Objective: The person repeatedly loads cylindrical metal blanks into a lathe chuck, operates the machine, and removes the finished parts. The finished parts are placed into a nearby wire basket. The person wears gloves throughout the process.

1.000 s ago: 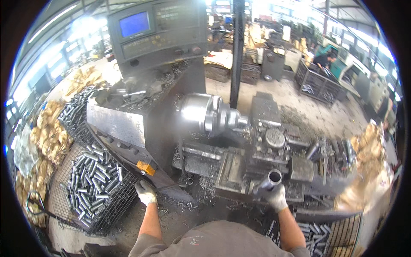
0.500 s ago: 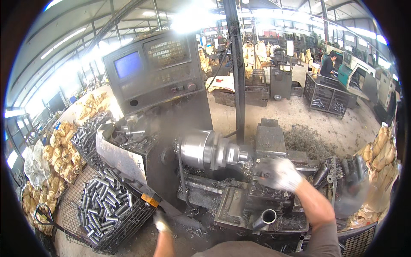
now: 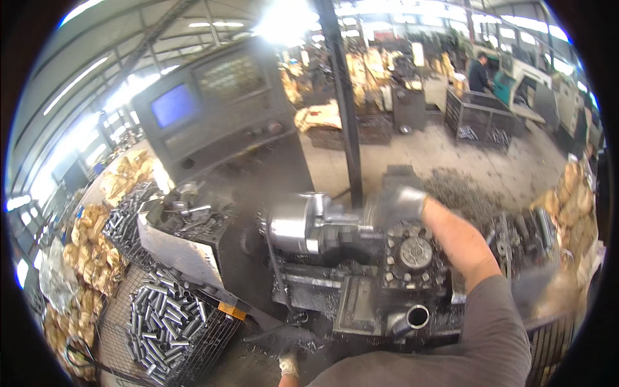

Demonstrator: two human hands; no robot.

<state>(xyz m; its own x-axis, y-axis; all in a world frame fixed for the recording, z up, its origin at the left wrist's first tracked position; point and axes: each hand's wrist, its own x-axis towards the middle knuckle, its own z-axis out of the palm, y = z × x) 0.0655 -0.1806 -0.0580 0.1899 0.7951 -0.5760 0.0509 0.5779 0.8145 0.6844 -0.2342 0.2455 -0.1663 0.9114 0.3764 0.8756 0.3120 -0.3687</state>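
A lathe chuck [image 3: 290,233] of bright metal stands in the middle. Right of it is a dark square tool post [image 3: 414,253] with a round cap and bolts. My right hand [image 3: 401,204], in a light glove with dark soiling, reaches past the tool post to its far side, beside the end of the chuck. Motion smears its fingers, so what they hold, if anything, is unclear. Low in the picture, my gloved left hand [image 3: 289,365] is close to the lathe's front; its fingers cannot be made out. A short steel tube [image 3: 410,320] lies on the carriage, open end showing.
A wire basket [image 3: 219,335] full of cut tubes stands at the left. Behind the chuck rises a control panel [image 3: 213,103] with a blue screen. Metal chips [image 3: 461,187] heap beyond the lathe. A dark post [image 3: 345,109] stands behind. A person [image 3: 478,74] works far right.
My right hand has moved from above the tool post to its far side, uncovering the post's cap. My left hand sits lower and further right in the picture. The whole view has shifted.
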